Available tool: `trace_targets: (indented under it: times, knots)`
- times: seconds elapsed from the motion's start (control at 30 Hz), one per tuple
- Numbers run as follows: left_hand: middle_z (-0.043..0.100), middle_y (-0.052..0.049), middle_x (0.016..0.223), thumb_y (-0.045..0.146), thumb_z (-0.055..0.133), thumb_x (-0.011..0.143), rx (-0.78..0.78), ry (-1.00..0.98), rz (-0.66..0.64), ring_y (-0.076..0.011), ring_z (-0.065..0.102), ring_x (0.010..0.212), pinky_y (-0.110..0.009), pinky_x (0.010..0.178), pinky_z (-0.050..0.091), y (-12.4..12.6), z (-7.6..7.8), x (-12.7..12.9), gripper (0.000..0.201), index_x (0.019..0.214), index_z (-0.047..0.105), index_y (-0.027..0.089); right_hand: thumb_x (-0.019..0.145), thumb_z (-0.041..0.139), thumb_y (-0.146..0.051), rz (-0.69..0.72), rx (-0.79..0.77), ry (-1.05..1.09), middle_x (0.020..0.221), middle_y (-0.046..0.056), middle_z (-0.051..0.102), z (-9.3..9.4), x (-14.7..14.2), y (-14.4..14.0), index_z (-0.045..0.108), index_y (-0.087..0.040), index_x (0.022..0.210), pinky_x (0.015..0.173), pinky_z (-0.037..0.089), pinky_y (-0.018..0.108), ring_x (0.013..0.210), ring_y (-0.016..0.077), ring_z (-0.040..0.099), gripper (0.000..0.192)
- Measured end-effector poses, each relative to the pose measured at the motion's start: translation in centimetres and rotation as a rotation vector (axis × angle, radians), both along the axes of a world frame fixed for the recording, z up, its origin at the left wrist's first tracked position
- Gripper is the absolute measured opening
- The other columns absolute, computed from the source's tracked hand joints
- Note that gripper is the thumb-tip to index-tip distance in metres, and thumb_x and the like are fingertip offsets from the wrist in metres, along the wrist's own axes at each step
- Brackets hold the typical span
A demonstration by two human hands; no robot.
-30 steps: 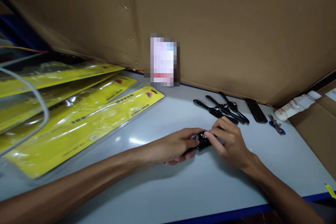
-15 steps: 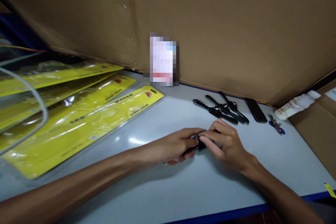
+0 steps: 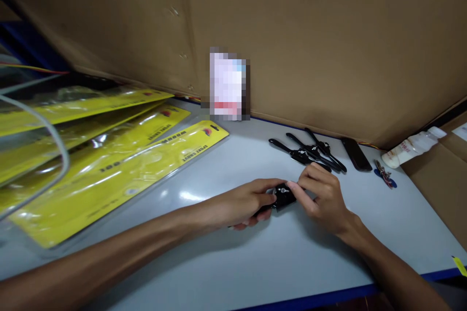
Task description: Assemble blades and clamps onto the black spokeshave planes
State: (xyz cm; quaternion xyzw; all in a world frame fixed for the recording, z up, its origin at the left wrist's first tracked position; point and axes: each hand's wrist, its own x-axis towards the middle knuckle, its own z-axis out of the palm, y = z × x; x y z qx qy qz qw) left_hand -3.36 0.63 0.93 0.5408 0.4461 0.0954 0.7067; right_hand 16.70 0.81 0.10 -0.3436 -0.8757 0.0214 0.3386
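Observation:
A small black watch (image 3: 282,196) lies low over the pale grey table (image 3: 226,257) at the middle. My left hand (image 3: 245,202) grips its near strap end, fingers curled around it. From the right, my right hand (image 3: 321,193) pinches the watch's face end with thumb and fingertips. Part of the strap is hidden under my left palm. Behind my right hand lie three more black watches (image 3: 310,151) in a loose row.
Yellow blister packs (image 3: 109,165) are stacked at the left. A cardboard wall (image 3: 292,34) rises at the back, with a blurred card (image 3: 229,85) leaning on it. A black phone (image 3: 356,154), keys (image 3: 384,175) and a white bottle (image 3: 412,146) lie at the right.
My right hand has slid a little to the right along the watch, uncovering more of its black face. My left hand has stayed in place.

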Motion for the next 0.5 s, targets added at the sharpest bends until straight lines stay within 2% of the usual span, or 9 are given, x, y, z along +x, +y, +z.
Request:
trace_targets:
  times: [0.13,0.3,0.4,0.5]
  knots:
    - [0.044,0.007,0.063,0.031,0.046,0.092,0.010,-0.015,0.008,-0.0080,0.029,0.043,-0.019,0.038,0.018,-0.1,0.0,-0.1,0.054,0.145,0.043,0.020,0.098,0.054,-0.023,-0.001,-0.053,0.042,0.067,0.002,0.057,0.3,-0.2,-0.3,0.066,-0.019,0.068,0.062,0.041,0.030,0.065,0.0148,0.049,0.033]
    - [0.043,0.007,0.062,0.034,0.046,0.091,0.033,-0.021,-0.016,-0.0085,0.028,0.044,-0.019,0.037,0.018,-0.1,0.0,0.0,0.047,0.135,0.051,0.019,0.097,0.056,-0.024,0.133,-0.332,0.184,0.065,0.001,0.062,1.0,-0.4,-0.8,0.068,-0.019,0.067,0.061,0.045,0.029,0.063,0.0132,0.056,0.033]
    - [0.044,0.007,0.062,0.034,0.046,0.091,0.027,-0.034,-0.008,-0.0089,0.029,0.043,-0.018,0.037,0.020,-0.1,-0.3,-0.1,0.049,0.138,0.048,0.022,0.097,0.054,-0.019,0.104,-0.234,0.236,0.072,0.002,0.069,1.3,-0.2,-0.7,0.067,-0.019,0.076,0.068,0.047,0.033,0.069,0.0152,0.057,0.025]
    - [0.045,0.007,0.062,0.034,0.045,0.091,0.045,-0.043,-0.015,-0.0090,0.029,0.043,-0.018,0.037,0.020,0.0,-0.7,-0.2,0.048,0.138,0.047,0.022,0.099,0.050,-0.017,0.191,-0.190,0.195,0.087,0.004,0.074,1.3,-0.1,-0.5,0.067,-0.020,0.089,0.074,0.050,0.036,0.081,0.0181,0.059,0.019]
